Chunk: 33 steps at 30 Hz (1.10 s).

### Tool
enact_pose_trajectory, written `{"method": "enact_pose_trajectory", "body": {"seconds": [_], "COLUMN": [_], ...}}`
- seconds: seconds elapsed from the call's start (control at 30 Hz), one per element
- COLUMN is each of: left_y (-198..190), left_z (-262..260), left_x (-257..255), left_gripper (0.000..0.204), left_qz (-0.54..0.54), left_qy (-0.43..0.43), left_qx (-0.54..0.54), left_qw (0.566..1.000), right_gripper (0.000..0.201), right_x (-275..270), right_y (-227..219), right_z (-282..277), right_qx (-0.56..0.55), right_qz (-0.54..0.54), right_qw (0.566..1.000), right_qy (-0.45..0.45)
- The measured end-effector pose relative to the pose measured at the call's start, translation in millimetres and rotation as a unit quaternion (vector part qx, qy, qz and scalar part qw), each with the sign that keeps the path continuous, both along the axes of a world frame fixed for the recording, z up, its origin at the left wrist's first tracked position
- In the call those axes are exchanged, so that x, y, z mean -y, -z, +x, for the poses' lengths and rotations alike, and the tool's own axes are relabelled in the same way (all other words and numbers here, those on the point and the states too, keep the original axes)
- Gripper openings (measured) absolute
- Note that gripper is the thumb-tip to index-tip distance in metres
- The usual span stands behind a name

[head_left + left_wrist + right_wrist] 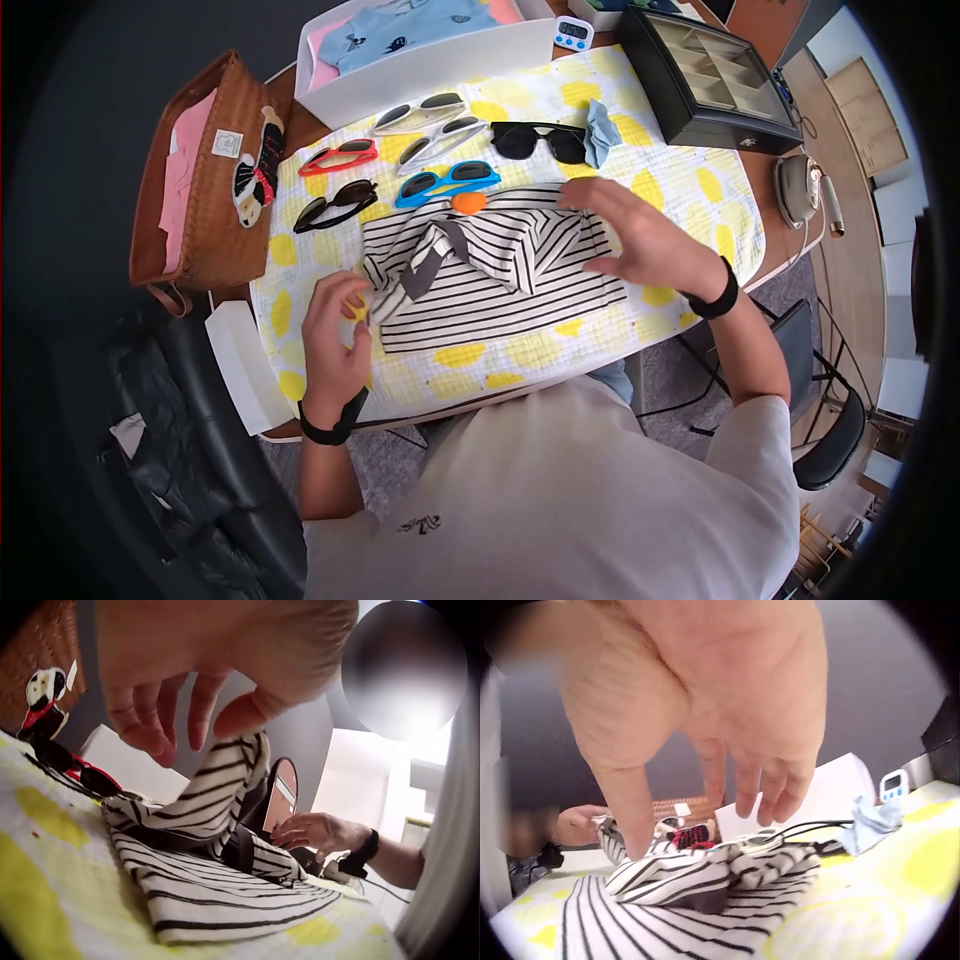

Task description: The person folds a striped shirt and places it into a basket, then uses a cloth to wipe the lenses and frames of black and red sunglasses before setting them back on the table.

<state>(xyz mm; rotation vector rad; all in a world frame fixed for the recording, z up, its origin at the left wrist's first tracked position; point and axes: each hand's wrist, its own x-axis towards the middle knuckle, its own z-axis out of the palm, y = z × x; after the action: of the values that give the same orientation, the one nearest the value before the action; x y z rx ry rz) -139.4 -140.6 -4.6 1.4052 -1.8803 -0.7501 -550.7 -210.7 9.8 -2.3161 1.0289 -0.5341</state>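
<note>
A black-and-white striped garment (500,310) lies partly folded and bunched, with a dark grey band (425,275) across its folds. My left hand (335,330) is at its left end, fingers bent loosely and thumb apart from them. In the left wrist view a raised striped fold (217,787) stands up to that thumb, outside the gap between thumb and fingers. Over the garment's right side hovers my right hand (645,235), thumb and fingers spread apart. Its thumb tip comes close to the bunched cloth (682,877) in the right wrist view. An orange patch (469,203) shows at the garment's top edge.
Behind the garment lie blue sunglasses (447,184), black sunglasses (538,142), red sunglasses (338,157) and several others. A grey-blue cloth (601,135) is beside them. Around stand a white box (430,75), a woven basket (205,210), a black case (690,120) and a timer (573,34).
</note>
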Motion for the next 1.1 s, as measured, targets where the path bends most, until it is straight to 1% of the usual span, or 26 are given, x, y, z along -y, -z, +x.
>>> {"method": "enact_pose_trajectory", "body": {"seconds": [0.07, 0.1, 0.13, 0.17, 0.2, 0.23, 0.27, 0.33, 0.37, 0.4, 0.43, 0.5, 0.53, 0.6, 0.67, 0.7, 0.73, 0.8, 0.83, 0.87, 0.9, 0.93, 1.0, 1.03, 1.07, 1.1], "left_y": [-1, -1, 1, 7, 12, 16, 21, 28, 28, 23, 17, 7, 6, 4, -6, -11, -13, -17, -18, -20, -19, -17, -13, -7, -2, 3], "left_z": [-8, -10, -11, -13, -15, -16, -12, -5, -4, -6, -7, -9, -9, -8, -15, -17, -17, -16, -15, -13, -11, -7, 4, 8, 10, 12], "left_x": [-2, -2, -1, 2, 6, 11, 14, 20, 20, 21, 23, 29, 30, 36, 42, 42, 41, 37, 29, 18, 8, -2, -18, -22, -20, -17], "left_gripper": [0.058, 0.071, 0.071, 0.072, 0.074, 0.064, 0.064, 0.052, 0.052, 0.048, 0.045, 0.044, 0.044, 0.044, 0.045, 0.046, 0.046, 0.046, 0.046, 0.045, 0.044, 0.044, 0.039, 0.028, 0.028, 0.022], "left_qz": [-0.037, -0.011, -0.01, -0.044, -0.079, -0.131, -0.134, -0.126, -0.126, -0.113, -0.1, -0.105, -0.105, -0.092, -0.129, -0.12, -0.12, -0.161, -0.158, -0.153, -0.146, -0.141, -0.017, -0.025, -0.022, 0.005], "left_qy": [0.007, 0.023, 0.025, 0.035, 0.045, 0.041, 0.043, 0.045, 0.045, 0.026, 0.008, -0.006, -0.018, -0.02, -0.046, -0.053, -0.052, -0.028, -0.028, 0.011, 0.049, 0.049, 0.074, 0.042, 0.044, -0.024], "left_qx": [0.106, 0.147, 0.149, 0.187, 0.224, 0.246, 0.246, 0.118, 0.116, 0.08, 0.045, 0.04, 0.038, 0.034, 0.031, -0.001, -0.001, 0.019, 0.019, 0.065, 0.11, 0.109, 0.109, 0.109, 0.108, 0.092], "left_qw": [0.994, 0.989, 0.988, 0.981, 0.97, 0.959, 0.959, 0.984, 0.984, 0.99, 0.994, 0.994, 0.994, 0.995, 0.99, 0.991, 0.991, 0.986, 0.987, 0.986, 0.982, 0.983, 0.991, 0.993, 0.993, 0.995], "right_gripper": [0.082, 0.082, 0.083, 0.084, 0.075, 0.067, 0.067, 0.043, 0.025, 0.025, 0.026, 0.026, 0.017, 0.015, 0.014, 0.014, 0.016, 0.022, 0.025, 0.029, 0.031, 0.03, 0.028, 0.028, 0.023, 0.02], "right_x": [-4, -3, -3, -4, -5, -6, -6, -4, -1, 1, 4, 14, 15, 22, 30, 31, 28, 16, 7, -4, -15, -27, -48, -52, -56, -58], "right_y": [6, 9, 11, 14, 16, 19, 25, 37, 38, 37, 34, 22, 19, 10, 4, 3, -1, -5, -3, 0, 1, 2, 14, 17, 19, 21], "right_z": [19, 28, 38, 47, 57, 63, 64, 67, 63, 60, 56, 47, 47, 41, 30, 23, 17, 5, -3, -11, -16, -22, -36, -37, -37, -38], "right_qx": [-0.038, -0.037, -0.03, -0.023, -0.034, -0.047, -0.047, -0.112, -0.098, -0.101, -0.058, 0.032, 0.09, 0.143, 0.187, 0.198, 0.176, 0.13, 0.104, 0.077, 0.041, 0.005, -0.034, -0.035, 0.009, 0.054], "right_qz": [-0.051, -0.051, -0.061, -0.07, -0.098, -0.126, -0.129, -0.202, -0.199, -0.198, -0.146, -0.07, -0.065, -0.032, -0.111, -0.139, -0.153, -0.215, -0.211, -0.207, -0.167, -0.13, -0.042, -0.039, 0.024, 0.085], "right_qw": [0.998, 0.998, 0.997, 0.997, 0.993, 0.989, 0.989, 0.97, 0.971, 0.971, 0.985, 0.996, 0.993, 0.978, 0.961, 0.954, 0.955, 0.956, 0.965, 0.972, 0.983, 0.991, 0.997, 0.997, 0.99, 0.973], "right_qy": [-0.019, -0.018, -0.027, -0.035, -0.048, -0.06, -0.057, -0.079, -0.086, -0.088, -0.073, -0.035, 0.029, 0.145, 0.17, 0.175, 0.182, 0.151, 0.117, 0.084, 0.058, 0.03, 0.061, 0.062, 0.136, 0.208]}}
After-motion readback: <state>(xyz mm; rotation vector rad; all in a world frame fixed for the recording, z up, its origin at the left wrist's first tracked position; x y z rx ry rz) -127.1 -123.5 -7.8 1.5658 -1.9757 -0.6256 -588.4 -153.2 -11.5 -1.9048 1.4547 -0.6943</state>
